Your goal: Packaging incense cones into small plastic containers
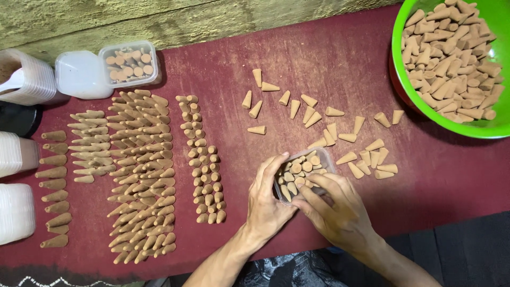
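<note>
A small clear plastic box (325,160) sits on the dark red mat (435,175), partly filled with tan cone-shaped pieces standing upright. My left hand (267,199) grips the box's near left side. My right hand (333,206) rests over its near right corner, fingers pressing among the cones inside. Loose cones (329,129) lie scattered on the mat just beyond the box.
A green bowl (494,129) heaped with cones stands at the top right. Rows of stacked cones (141,175) cover the mat's left half. A filled clear box (129,64), a lid (81,74) and stacks of empty boxes (16,212) line the left edge.
</note>
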